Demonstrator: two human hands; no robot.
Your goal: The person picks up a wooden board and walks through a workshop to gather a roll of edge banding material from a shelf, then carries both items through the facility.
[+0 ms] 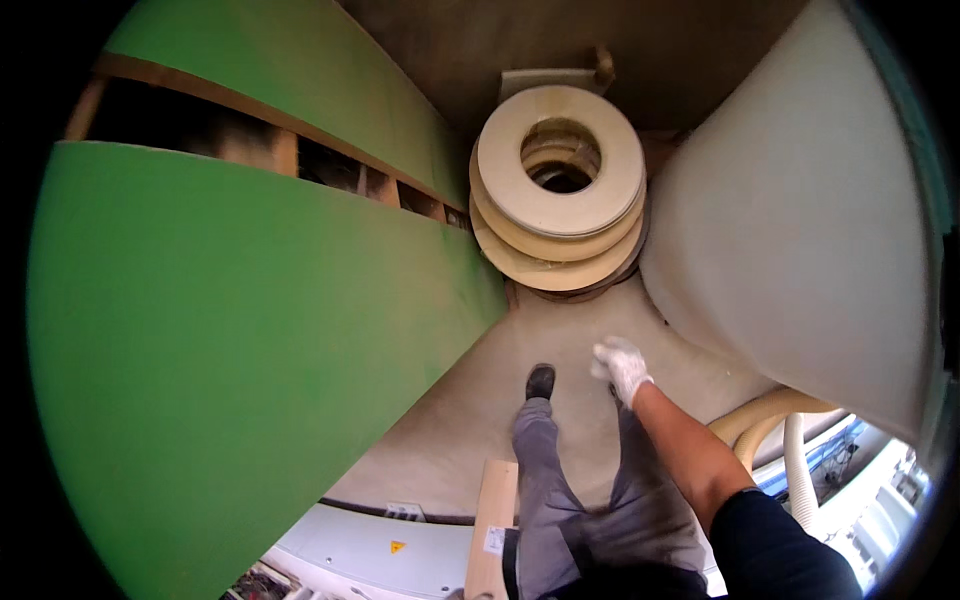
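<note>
A large green panel (230,330) fills the left side, with a second green panel (270,70) above it and wood-edged openings (285,153) between the two; a pale, smooth housing (800,220) bulges in along the right; brownish-grey floor (440,420) lies between them, reaching a dark wall (710,50) at the far end; a stack of flat cream rolls (560,215) stands on the floor near that wall, its discs unevenly aligned and its round centre open, beside the far end of the green panels; the person's grey-trousered legs (545,455) come up from the lower edge; left of them, a narrow light-brown board (495,495) slants upward, its lower end running out of view; a pale metal casing (370,550) lies behind it at lower left; a beige hose (770,405) curves at lower right; the right hand (622,368), in a white glove, is held out short of the rolls and apart from them, fingers looking bent but blurred, so I cannot tell how far they are closed, and nothing shows in them; the left hand cannot be made out, nor its grip; a dark shoe (541,380) points toward the rolls; a white label (494,540) sits on the board
</note>
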